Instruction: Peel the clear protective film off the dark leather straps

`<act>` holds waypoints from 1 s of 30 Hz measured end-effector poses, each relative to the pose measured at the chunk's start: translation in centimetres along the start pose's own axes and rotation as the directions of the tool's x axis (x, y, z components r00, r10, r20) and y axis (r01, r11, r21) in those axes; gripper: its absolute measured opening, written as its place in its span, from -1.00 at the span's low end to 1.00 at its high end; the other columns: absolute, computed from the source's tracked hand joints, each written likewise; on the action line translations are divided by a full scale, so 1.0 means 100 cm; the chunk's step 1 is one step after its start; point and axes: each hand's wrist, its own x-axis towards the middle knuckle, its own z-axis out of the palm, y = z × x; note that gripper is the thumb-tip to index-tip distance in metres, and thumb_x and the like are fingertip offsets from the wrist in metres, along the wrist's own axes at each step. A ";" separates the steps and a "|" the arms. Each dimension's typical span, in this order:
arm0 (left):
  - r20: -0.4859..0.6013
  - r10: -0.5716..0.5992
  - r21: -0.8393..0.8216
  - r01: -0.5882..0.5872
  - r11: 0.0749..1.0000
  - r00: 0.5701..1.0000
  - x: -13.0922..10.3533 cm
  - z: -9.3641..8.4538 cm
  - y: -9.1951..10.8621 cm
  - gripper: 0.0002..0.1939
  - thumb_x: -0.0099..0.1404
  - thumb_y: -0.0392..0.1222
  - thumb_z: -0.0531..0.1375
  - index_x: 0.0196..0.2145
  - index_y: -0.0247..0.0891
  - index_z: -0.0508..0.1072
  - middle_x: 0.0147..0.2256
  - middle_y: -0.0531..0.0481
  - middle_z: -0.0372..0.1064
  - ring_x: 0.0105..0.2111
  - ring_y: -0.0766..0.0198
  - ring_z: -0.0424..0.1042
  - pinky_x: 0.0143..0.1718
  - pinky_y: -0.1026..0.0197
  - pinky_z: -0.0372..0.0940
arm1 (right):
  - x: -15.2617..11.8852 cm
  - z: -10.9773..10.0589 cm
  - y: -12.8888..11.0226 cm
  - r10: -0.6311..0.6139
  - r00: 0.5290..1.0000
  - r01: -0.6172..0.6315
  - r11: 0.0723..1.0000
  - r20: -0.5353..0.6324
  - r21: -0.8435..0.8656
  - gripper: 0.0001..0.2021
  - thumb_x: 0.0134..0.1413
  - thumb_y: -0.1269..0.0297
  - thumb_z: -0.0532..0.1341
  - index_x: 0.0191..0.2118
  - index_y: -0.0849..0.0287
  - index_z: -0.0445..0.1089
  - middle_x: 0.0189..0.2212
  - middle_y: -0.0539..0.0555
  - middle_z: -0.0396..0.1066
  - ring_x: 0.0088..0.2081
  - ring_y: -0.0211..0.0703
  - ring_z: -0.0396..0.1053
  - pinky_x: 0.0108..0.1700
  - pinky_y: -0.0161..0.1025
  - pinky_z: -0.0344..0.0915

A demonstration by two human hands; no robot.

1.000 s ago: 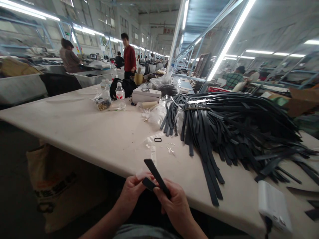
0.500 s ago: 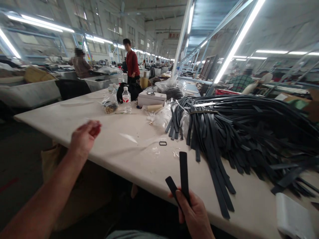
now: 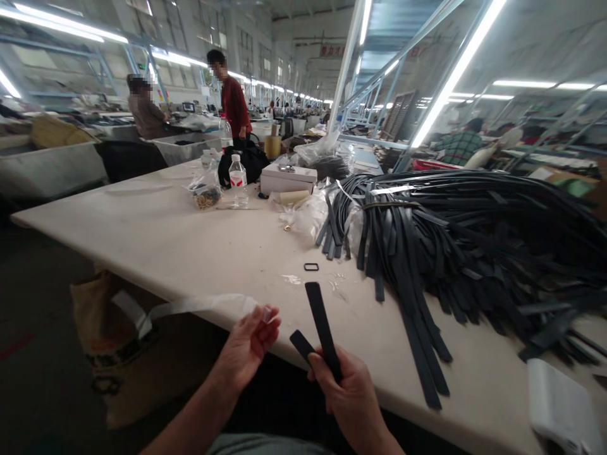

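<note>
In my right hand [image 3: 348,385] two ends of black strap are pinched between thumb and fingers. The longer black strap end [image 3: 322,322] points up over the table edge, and the shorter one [image 3: 301,343] angles left. My left hand [image 3: 251,344] is just left of them, fingers curled with a small clear bit at the tips. From these fingertips a whitish translucent strip [image 3: 199,304] trails left past the table edge; whether it joins the clear bit is hard to see. A black rectangular ring [image 3: 311,267] lies on the table beyond the straps.
A large heap of black straps [image 3: 455,253] covers the table's right side. A white plastic object [image 3: 562,404] sits at the near right corner. Farther back are a bottle [image 3: 238,180], a white box [image 3: 288,180] and a bag of small parts [image 3: 206,196]. A brown sack [image 3: 118,379] stands below left.
My left hand has come back right and nearer, beside the straps, with the whitish strip now visible behind it. My right hand and the straps have shifted slightly left.
</note>
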 end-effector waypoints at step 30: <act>0.145 -0.072 -0.027 0.076 0.997 0.987 -0.029 -0.052 -0.033 -0.79 0.16 -0.17 0.38 -0.28 -0.36 0.58 -0.32 -0.09 0.57 -0.39 0.29 0.51 -0.38 0.31 0.41 | 0.014 0.022 -0.025 0.001 0.899 0.070 0.987 0.437 -0.146 -0.62 0.25 0.13 0.08 0.13 0.09 0.31 -0.55 -0.12 0.34 -0.70 -0.43 0.20 -0.67 -0.51 0.12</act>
